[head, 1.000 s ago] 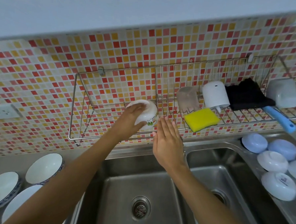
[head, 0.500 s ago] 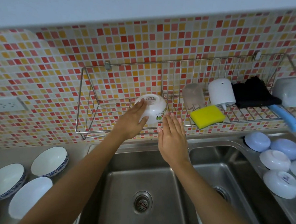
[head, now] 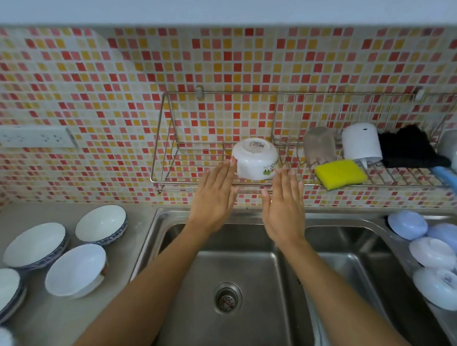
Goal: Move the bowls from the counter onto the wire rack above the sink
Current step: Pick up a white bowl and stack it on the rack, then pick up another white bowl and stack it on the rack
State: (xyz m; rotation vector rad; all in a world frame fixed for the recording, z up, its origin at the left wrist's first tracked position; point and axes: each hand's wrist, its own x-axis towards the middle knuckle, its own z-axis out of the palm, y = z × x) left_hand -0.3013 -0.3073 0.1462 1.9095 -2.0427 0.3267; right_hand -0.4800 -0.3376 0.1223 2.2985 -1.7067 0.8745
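Upturned white plastic bowl (head: 255,161) on the steel wire rack (head: 195,180) looks light and slick, so with your open left hand (head: 214,196) at 9 o'clock and open right hand (head: 284,205) at 3, pinch its sides.

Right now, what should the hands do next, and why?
Probably draw the left hand back toward the upright bowls on the left counter. The white bowl already sits upside down on the wire rack, both hands are open, and the right hand holds nothing.
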